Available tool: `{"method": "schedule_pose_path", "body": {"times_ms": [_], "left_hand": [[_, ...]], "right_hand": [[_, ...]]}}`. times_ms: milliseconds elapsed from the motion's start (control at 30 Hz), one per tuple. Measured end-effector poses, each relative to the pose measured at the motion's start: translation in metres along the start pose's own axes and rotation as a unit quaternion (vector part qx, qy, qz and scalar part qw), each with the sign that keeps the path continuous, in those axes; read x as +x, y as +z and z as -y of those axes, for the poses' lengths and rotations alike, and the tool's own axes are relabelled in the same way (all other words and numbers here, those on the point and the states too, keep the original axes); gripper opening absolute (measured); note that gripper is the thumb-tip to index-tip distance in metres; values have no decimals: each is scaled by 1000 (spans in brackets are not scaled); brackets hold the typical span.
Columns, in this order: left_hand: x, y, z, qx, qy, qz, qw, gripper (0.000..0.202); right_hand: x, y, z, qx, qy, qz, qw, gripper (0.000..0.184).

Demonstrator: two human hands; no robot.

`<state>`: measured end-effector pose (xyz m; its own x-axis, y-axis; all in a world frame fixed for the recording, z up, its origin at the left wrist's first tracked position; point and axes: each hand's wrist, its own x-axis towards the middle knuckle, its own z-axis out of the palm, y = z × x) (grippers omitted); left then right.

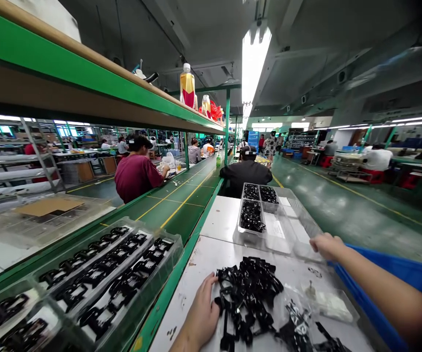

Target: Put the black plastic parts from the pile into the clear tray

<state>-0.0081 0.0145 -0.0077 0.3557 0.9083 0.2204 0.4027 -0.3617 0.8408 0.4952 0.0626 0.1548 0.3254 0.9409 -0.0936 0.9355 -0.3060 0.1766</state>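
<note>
Tabletop: white work surface (190, 278), scuffed with small dark marks, running alongside a green conveyor belt (174, 215).

Left hand (201, 308): open, fingers spread, resting against the near edge of the parts pile; no held item is visible.

Right hand (326, 247): loosely curled at the edge of a clear plastic tray (291, 239), blue sleeve (390, 274) behind it. Cannot tell whether it is closed on the tray rim.

Parts: pile of black plastic parts (249, 293), tangled, lying between the hands. Clear bag (295, 318) of similar black parts lies just to its right.

Tray contents: three clear compartments of small black parts (251, 215), with a printed paper slip (276, 227) beside them.

Belt load: clear blister trays (104, 274) of black parts, lined up on the left.

Risk: tangled parts may snag, so a sharp pull could drag neighbours toward the tabletop edge and onto the belt. Knocking the clear plastic tray could spill or mix its contents.

Beyond: seated co-workers in a maroon shirt (137, 176) and black jacket (246, 173) work along the line, under a shelf (31, 44) carrying bottles (188, 87).
</note>
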Motion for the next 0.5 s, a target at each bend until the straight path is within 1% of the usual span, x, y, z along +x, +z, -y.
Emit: {"method": "schedule_pose_path", "body": {"times_ms": [67, 100, 133, 167, 200, 267, 333, 400, 433, 500], "left_hand": [[0, 0, 0, 2, -1, 3, 1000, 75], [-1, 0, 1, 1, -3, 4, 1000, 76], [-1, 0, 1, 1, -4, 4, 1000, 76], [-1, 0, 1, 1, -4, 5, 1000, 76], [-1, 0, 2, 2, -3, 5, 1000, 75], [-2, 0, 1, 4, -4, 6, 1000, 75], [-2, -1, -1, 6, -8, 8, 1000, 75], [-2, -3, -4, 7, -16, 10, 1000, 76], [-2, -4, -6, 8, -20, 12, 1000, 76], [-2, -7, -9, 8, -32, 22, 999, 76]], "right_hand": [[4, -13, 1, -21, 15, 26, 999, 14], [10, -23, 8, -23, 18, 31, 999, 16], [17, -33, 20, -20, 17, 33, 999, 20], [26, -43, 37, -13, 10, 34, 999, 24], [35, -52, 59, -1, -10, 25, 1000, 28], [54, -65, 114, 39, -60, 9, 997, 36], [68, -68, 173, 78, -83, 7, 994, 35], [76, -64, 226, 107, -69, 18, 992, 39], [78, -60, 246, 118, -53, 27, 991, 41], [79, -51, 274, 134, -21, 44, 990, 42]]}}
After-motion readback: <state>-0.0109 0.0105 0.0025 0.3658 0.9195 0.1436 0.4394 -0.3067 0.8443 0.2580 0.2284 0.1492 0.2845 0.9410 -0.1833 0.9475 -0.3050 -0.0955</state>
